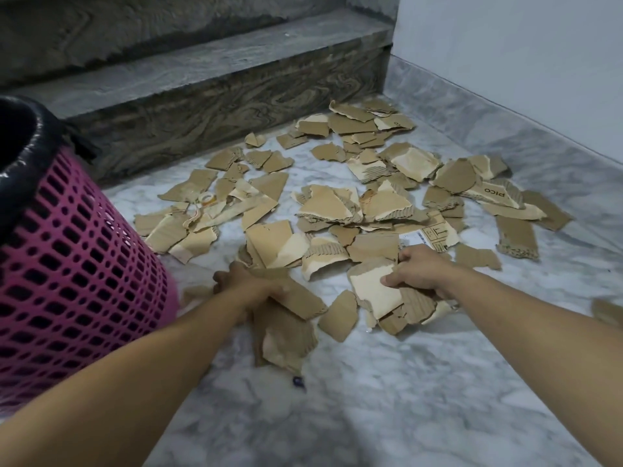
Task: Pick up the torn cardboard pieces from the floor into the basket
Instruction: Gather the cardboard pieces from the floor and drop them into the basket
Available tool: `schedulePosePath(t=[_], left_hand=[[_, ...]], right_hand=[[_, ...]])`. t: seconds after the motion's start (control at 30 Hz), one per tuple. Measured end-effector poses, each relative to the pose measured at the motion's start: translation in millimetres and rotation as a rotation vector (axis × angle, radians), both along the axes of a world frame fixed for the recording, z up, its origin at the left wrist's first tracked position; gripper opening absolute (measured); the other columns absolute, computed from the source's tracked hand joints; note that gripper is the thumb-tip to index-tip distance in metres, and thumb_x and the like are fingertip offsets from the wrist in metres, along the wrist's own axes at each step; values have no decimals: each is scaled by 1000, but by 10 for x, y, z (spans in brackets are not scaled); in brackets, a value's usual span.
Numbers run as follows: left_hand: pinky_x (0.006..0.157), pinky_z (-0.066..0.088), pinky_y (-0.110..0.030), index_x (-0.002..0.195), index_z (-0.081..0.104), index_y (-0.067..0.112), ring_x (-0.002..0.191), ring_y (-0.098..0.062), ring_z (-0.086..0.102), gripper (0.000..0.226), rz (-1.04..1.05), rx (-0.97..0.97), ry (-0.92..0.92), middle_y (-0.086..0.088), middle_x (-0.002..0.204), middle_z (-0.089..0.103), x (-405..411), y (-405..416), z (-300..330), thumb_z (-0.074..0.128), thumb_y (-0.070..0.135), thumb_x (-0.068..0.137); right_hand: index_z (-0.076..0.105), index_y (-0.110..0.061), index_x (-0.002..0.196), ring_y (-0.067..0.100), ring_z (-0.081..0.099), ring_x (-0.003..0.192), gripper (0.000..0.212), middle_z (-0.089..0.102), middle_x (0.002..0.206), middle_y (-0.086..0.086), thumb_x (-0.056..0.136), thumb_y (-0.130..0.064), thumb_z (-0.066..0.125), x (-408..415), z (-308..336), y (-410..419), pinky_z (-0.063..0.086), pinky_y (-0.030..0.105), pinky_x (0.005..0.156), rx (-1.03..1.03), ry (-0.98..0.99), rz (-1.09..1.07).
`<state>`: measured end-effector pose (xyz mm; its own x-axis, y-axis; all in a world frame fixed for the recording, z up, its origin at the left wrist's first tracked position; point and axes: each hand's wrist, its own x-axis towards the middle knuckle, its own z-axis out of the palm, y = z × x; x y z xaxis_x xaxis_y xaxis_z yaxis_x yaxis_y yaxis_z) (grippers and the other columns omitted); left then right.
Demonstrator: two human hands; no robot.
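Just to the right of the pink basket (77,264), which wears a black liner (23,153) over its rim, the torn cardboard pieces (337,203) lie scattered across the marble floor (371,399), from near the basket's wall out toward the stone step (219,96) behind and the white wall (522,62) beyond. The left hand (249,288), nearest the basket, has its fingers curled round a small stack of brown pieces (290,318). The right hand (418,267), farther from the basket, pinches a pale piece (371,291) with several more bunched beneath it. The step in hand looks like gathering: both hands are loading up, and most of the litter is not yet collected. The next move seems to call for lifting both bundles together, holding them tight so loose scraps do not slip out, then swinging left over the basket's lined mouth and letting go. The left bundle hangs loosely and may shed a piece.
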<state>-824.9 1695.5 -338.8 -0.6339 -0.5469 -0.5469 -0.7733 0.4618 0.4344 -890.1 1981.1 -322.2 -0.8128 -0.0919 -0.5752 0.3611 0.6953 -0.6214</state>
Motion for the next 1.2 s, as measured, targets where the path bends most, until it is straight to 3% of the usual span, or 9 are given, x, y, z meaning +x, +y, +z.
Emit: schedulePosePath(t=[0.07,0.17,0.3,0.47,0.6,0.83,0.93,1.03,1.2], left_hand=[[76,46,-32,138,31,14,127,-31,36,102,18,10,42,-13,136,27,52,85,19,89,38,58],[74,47,-29,140,28,9,125,-31,42,105,101,119,175,-13,139,29,124,202,-27,91,28,58],[56,55,-28,119,48,3,76,-20,66,81,230,318,315,-11,99,66,176,349,-93,92,25,55],[88,56,-41,115,49,13,99,-26,64,72,282,368,301,-6,112,64,244,505,-54,91,18,56],[93,53,-35,120,51,13,103,-24,61,67,241,325,296,-3,111,63,317,569,21,87,10,63],[85,46,-29,135,45,18,102,-26,56,65,82,234,327,-8,119,60,314,495,438,76,10,78],[93,49,-32,128,51,12,107,-25,59,54,54,176,336,-9,119,61,292,387,721,74,11,80],[89,52,-33,118,62,9,99,-25,63,41,8,128,412,-8,108,68,309,275,1023,74,14,79],[78,51,-29,109,62,14,87,-20,61,30,1,148,537,0,85,63,330,57,1694,75,16,82]], right_hand=[[57,-6,85,17,55,71,29,58,87,8,76,-14,83,32,7,-32,44,24,55,-17,-12,-1],[50,-13,71,13,52,65,32,54,75,2,80,-11,80,107,2,-75,38,22,46,-67,-27,-31],[51,-16,72,25,64,88,35,63,86,6,71,-17,86,213,-35,-203,54,34,70,-88,-32,-50],[48,-15,71,20,58,71,34,58,76,5,77,-9,81,402,-14,-340,46,27,55,-129,-41,-80],[46,-15,68,13,48,61,35,50,69,1,81,-5,77,511,49,-357,35,23,47,-130,-5,-75],[53,-10,81,19,58,70,30,59,82,9,75,-4,81,475,436,-237,50,28,59,-108,106,-51],[58,-5,92,18,57,72,32,60,86,10,74,-11,84,406,722,-213,48,27,60,-80,167,-14],[60,-3,98,23,59,81,41,66,97,14,70,-18,86,361,1019,-250,49,32,69,-70,240,-19],[62,-3,93,26,62,84,41,68,101,16,67,-21,87,360,1601,-475,50,33,71,-68,377,23]])
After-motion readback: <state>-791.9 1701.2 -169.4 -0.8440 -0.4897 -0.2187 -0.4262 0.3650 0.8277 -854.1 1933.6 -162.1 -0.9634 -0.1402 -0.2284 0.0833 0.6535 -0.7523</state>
